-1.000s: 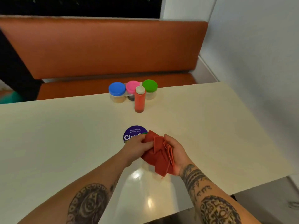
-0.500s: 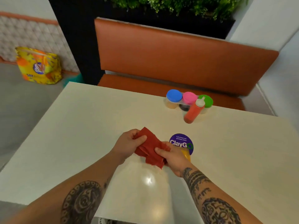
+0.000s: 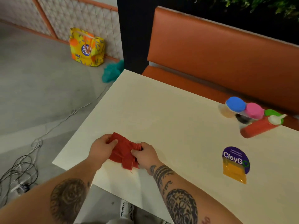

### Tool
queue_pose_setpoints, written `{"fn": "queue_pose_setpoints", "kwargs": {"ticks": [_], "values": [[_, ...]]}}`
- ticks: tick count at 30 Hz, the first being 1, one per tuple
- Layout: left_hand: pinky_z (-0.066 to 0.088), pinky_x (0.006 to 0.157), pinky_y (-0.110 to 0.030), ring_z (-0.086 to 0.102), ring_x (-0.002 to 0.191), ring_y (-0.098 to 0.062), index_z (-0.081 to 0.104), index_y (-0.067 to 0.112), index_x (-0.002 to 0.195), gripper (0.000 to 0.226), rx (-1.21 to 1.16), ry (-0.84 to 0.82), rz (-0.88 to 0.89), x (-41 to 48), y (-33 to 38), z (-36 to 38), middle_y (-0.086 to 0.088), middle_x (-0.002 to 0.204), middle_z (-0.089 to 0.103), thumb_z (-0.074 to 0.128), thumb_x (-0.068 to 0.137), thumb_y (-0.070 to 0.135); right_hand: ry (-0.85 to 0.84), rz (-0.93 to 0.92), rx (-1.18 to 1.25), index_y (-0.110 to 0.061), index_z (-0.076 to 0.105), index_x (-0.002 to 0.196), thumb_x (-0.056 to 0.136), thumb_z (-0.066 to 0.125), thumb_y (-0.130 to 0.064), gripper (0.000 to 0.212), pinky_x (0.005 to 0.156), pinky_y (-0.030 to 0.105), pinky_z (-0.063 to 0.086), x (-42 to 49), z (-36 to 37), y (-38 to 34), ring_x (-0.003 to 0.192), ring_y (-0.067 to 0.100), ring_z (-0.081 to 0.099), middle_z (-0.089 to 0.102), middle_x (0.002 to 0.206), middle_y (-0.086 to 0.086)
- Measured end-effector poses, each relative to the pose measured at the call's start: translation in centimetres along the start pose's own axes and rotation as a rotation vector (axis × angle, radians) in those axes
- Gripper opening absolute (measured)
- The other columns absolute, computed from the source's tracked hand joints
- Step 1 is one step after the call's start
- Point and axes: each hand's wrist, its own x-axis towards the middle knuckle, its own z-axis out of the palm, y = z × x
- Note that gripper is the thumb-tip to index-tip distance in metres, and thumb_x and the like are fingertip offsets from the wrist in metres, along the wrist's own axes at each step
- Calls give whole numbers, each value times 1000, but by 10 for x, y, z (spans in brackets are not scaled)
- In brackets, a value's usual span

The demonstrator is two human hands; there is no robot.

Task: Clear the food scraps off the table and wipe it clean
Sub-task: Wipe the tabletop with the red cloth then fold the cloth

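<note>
Holds red cloth [image 3: 123,152] bunched on the table [image 3: 161,110] near its left corner: left hand [image 3: 101,148] curled round the cloth's left end, right hand [image 3: 144,155] pinching the right end. At the table's far edge, orange sauce bottle [image 3: 257,127] beside three lidded jars [image 3: 254,110]

**Bare tabletop ahead of you; the only upright things stand at the far right edge.**

Your left hand [image 3: 101,148] and right hand [image 3: 145,155], holding the red cloth [image 3: 124,152], take up the near left corner of the table [image 3: 161,110]. Beyond them and to their right you have a wide stretch of bare top. At the far right edge, the blue-lidded jar [image 3: 235,104], pink-lidded jar [image 3: 254,110] and green-lidded jar [image 3: 272,112] stand close together in a row. The red squeeze bottle [image 3: 257,127] stands just in front of them, so that spot is blocked. The purple sticker [image 3: 235,157] and the orange patch [image 3: 234,172] lie flat on the top. The orange bench back [image 3: 218,50] rises beyond the table's far edge.
</note>
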Motion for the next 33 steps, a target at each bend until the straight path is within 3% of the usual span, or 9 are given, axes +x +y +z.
{"fn": "queue_pose_setpoints", "kwargs": {"ticks": [6,14,18,21,25,28,33], "values": [[52,95,-45,64,102,-31,64,22,126,28,124,192,-133,23,-54,-63,-5,112,72,55,101,28,-81,-71,-271,-21,62,99,91,68,-31,14,77,28,46,17,91,-30,92,20,65,68,100,0],[55,88,-45,64,96,-32,67,17,123,29,216,276,-190,32,-84,-105,-9,108,69,58,98,30,-58,-86,-334,-17,59,108,90,71,-30,25,82,34,53,20,154,-44,92,23,64,66,102,2],[49,100,-53,57,116,-35,62,24,132,41,403,268,-198,33,-82,-112,-9,124,62,59,93,34,-49,-94,-403,-19,57,110,89,72,-36,30,85,37,54,17,157,-44,94,23,64,64,102,0],[37,108,-53,42,132,-35,54,27,141,50,502,290,-195,29,-61,-105,-9,143,52,56,92,26,-67,-93,-460,-18,58,120,88,73,-40,42,87,34,50,11,137,-42,103,25,62,62,113,2],[36,109,-55,38,134,-36,58,25,139,49,545,220,-33,37,-22,-79,-9,148,48,56,90,19,-44,-37,-452,-16,57,135,94,66,-41,48,95,32,49,3,77,-29,115,25,61,63,128,6],[38,107,-53,36,133,-35,62,22,134,44,493,96,144,44,26,-36,-7,147,49,55,91,11,77,34,-409,-16,62,132,97,60,-34,39,100,31,49,-9,11,-14,118,24,61,65,131,5],[44,99,-38,49,126,-28,69,24,121,33,397,-140,414,36,116,60,-6,137,57,57,94,11,364,131,-299,-19,68,118,96,59,-32,27,91,27,51,-46,-115,20,108,21,64,69,121,1]]}}
